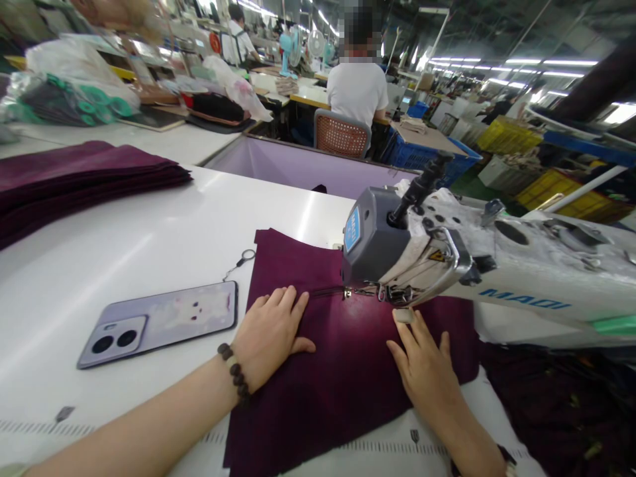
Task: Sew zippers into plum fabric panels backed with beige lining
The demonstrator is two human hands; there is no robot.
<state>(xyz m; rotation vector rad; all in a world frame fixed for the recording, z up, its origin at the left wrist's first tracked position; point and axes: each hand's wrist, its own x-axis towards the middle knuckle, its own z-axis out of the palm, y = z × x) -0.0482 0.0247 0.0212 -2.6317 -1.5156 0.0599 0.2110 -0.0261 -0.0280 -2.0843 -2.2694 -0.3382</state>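
A dark purple fabric piece (338, 397) lies flat on the white table, partly under the head of a sewing machine (375, 232). My left hand (273, 331), with a beaded bracelet at the wrist, rests on the fabric's left part, fingers stretched out. Just right of the needle area, my right hand (422, 358) lies on the same fabric with its fingers spread. A pale cover or tape (403, 316) sits on one of its fingertips. Thread runs from the presser foot (348, 292) toward my left fingers. The machine head hides the fabric's far right part.
A phone (163, 321) with a ring strap lies left of the fabric. Stacked purple pieces (79, 179) are at the far left. More dark cloth (556, 404) sits at the right. Ahead, a person in a white shirt (356, 89) sits on a chair beyond a lilac-sided gap (298, 162).
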